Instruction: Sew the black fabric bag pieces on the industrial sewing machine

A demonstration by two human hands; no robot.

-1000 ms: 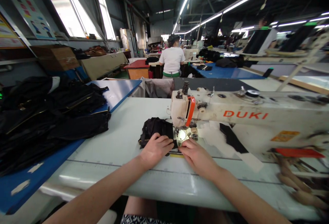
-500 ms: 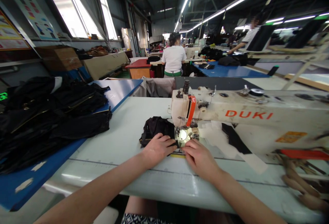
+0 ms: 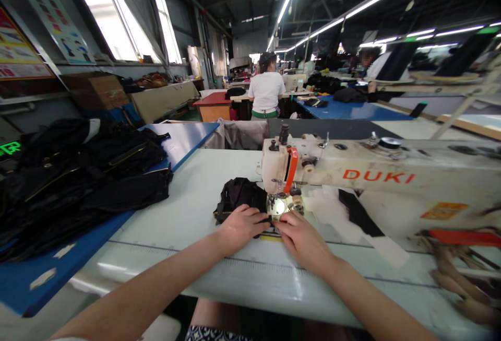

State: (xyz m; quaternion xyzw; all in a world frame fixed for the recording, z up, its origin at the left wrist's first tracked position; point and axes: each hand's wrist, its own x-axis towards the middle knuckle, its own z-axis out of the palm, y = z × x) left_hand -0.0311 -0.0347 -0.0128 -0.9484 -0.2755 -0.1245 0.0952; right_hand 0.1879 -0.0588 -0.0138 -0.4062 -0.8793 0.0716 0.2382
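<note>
Bent to a sewing machine point(image 3: 376, 158) lettered DUKI in orange, I rest my left hand point(image 3: 243, 227) palm down, fingers together, over the near right edge of a bundle of black cloth point(image 3: 240, 192). The bundle lies on the pale table point(image 3: 195, 176), just left of the machine's head and a bright patch of light point(image 3: 278, 207) beneath it. My right hand point(image 3: 299, 234) sits close by on the right, thumb and fingers drawn narrow at the near side of that light, fingertips near those of my left. Whether either hand pinches the cloth I cannot tell, as the fingers seem to cover that edge. To the right, a black strip point(image 3: 358, 213) lies across white scraps point(image 3: 385, 249) below the machine's arm. At left, a heap of black goods point(image 3: 86, 171) with gold-coloured zips covers part of a blue table point(image 3: 193, 145). Farther off, a worker in a white shirt point(image 3: 266, 93) faces away, beside a red-topped table point(image 3: 213, 99).
</note>
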